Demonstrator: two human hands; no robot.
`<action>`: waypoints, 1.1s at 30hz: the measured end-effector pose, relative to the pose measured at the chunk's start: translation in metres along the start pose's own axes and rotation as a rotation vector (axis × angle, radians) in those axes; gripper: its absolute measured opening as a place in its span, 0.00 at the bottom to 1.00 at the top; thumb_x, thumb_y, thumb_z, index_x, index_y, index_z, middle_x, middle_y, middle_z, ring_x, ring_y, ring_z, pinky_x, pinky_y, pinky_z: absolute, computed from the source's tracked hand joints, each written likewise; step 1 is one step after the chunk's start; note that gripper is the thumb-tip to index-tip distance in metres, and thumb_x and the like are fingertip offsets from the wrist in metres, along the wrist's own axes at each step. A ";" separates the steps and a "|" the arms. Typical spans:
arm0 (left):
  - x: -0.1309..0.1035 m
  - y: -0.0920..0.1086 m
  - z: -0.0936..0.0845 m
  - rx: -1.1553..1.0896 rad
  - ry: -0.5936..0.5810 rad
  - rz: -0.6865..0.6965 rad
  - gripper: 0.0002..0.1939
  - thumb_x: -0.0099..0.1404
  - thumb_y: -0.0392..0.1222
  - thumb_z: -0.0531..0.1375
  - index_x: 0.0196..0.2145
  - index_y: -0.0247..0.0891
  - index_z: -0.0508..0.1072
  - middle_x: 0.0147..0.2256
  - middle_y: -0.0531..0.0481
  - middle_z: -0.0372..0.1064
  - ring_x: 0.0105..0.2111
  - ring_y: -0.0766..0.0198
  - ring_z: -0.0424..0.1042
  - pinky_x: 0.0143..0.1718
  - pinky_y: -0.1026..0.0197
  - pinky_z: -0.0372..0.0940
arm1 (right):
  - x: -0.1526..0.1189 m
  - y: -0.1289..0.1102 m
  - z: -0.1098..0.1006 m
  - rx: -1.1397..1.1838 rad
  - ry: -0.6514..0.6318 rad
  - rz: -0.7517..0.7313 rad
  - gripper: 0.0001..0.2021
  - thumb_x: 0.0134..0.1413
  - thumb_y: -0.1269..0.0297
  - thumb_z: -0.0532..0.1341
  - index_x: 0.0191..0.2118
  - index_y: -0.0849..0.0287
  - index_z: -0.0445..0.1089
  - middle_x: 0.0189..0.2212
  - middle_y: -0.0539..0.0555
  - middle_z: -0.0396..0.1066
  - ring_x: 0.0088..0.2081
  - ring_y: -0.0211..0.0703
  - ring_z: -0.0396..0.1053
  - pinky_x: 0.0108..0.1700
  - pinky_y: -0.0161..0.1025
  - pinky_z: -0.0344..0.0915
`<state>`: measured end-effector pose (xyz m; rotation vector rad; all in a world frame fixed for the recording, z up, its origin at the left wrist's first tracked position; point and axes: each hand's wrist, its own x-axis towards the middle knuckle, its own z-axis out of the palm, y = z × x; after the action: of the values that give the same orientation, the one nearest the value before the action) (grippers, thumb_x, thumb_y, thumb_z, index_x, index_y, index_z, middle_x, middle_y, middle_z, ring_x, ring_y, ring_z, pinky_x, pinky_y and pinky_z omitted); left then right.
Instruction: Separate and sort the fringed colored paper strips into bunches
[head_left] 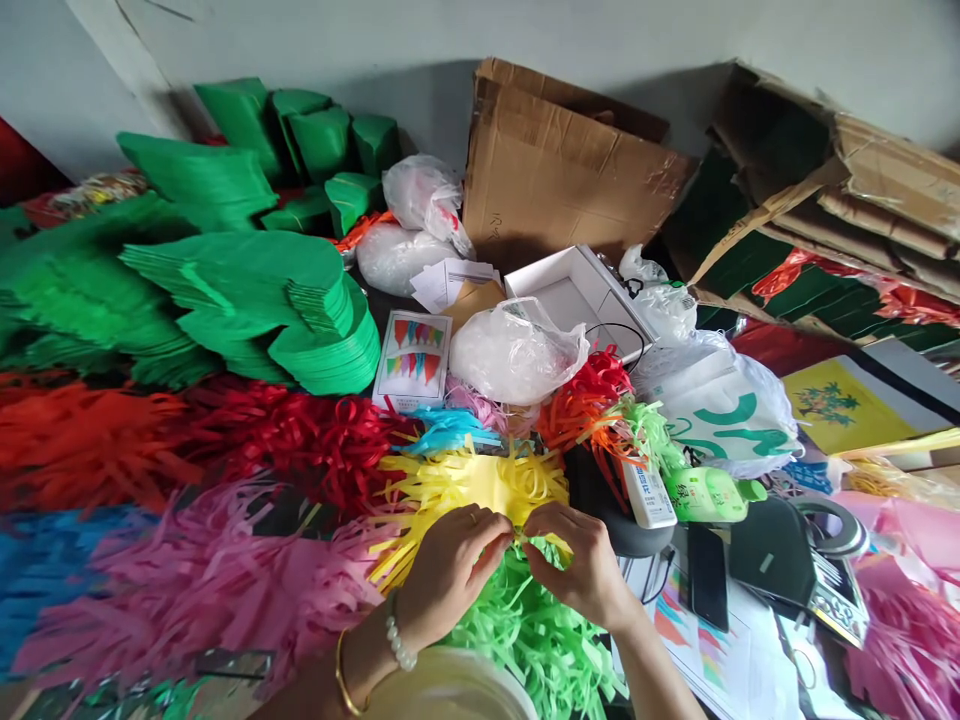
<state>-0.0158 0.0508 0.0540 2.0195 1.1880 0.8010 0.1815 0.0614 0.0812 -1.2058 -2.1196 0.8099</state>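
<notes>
My left hand [454,565], with a beaded bracelet and a gold bangle at its wrist, is closed in a pinch. Opposite it, my right hand [577,555] pinches too, and the fingertips of both almost meet. What sits between them is too small to make out. Directly behind the fingers lies yellow fringed paper [491,485], its strips spread to both sides. Under and in front of the hands is a heap of light green fringed paper [517,620]. Pink fringed paper [225,580] lies to the left of my left hand.
Stacks of green cut sheets [247,275] fill the back left. Red fringes [300,435] lie before them. A printed card [412,360], plastic bag [517,350] and white box [577,290] stand behind. Rightward are a green bottle [712,493], phone [707,577] and scale [836,600].
</notes>
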 end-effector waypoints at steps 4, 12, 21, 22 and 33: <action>0.002 0.004 -0.004 0.035 -0.030 0.022 0.08 0.70 0.34 0.51 0.37 0.41 0.70 0.31 0.50 0.72 0.34 0.60 0.72 0.36 0.60 0.65 | -0.002 0.006 0.004 0.192 0.005 0.076 0.04 0.54 0.72 0.60 0.35 0.57 0.70 0.31 0.52 0.72 0.33 0.40 0.72 0.36 0.36 0.71; -0.005 0.006 0.004 -0.138 -0.061 -0.076 0.08 0.73 0.39 0.46 0.40 0.41 0.65 0.35 0.49 0.72 0.35 0.62 0.72 0.38 0.61 0.66 | -0.004 0.003 0.009 0.278 0.087 0.122 0.02 0.54 0.70 0.63 0.34 0.57 0.72 0.31 0.52 0.73 0.32 0.40 0.71 0.36 0.36 0.70; -0.008 0.002 0.014 -0.192 -0.010 -0.102 0.07 0.73 0.40 0.47 0.37 0.40 0.63 0.32 0.49 0.70 0.32 0.61 0.71 0.33 0.61 0.65 | -0.011 0.002 0.021 0.378 0.175 0.159 0.03 0.56 0.66 0.62 0.34 0.59 0.72 0.30 0.53 0.73 0.32 0.41 0.72 0.35 0.36 0.72; -0.007 0.003 0.014 -0.210 -0.013 -0.115 0.08 0.73 0.40 0.47 0.37 0.40 0.63 0.32 0.49 0.70 0.32 0.61 0.71 0.33 0.61 0.65 | -0.012 0.001 0.022 0.372 0.180 0.159 0.04 0.56 0.65 0.63 0.35 0.59 0.73 0.31 0.53 0.73 0.32 0.42 0.73 0.36 0.36 0.72; 0.005 0.003 0.013 -0.660 -0.213 -0.279 0.18 0.70 0.52 0.53 0.30 0.38 0.72 0.25 0.52 0.70 0.27 0.65 0.68 0.31 0.65 0.63 | -0.022 -0.002 0.010 0.140 0.195 0.016 0.08 0.62 0.70 0.59 0.40 0.53 0.76 0.29 0.51 0.72 0.31 0.40 0.71 0.33 0.35 0.68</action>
<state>-0.0021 0.0511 0.0497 1.3280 0.8991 0.6976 0.1828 0.0390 0.0718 -1.1788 -1.8681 0.7992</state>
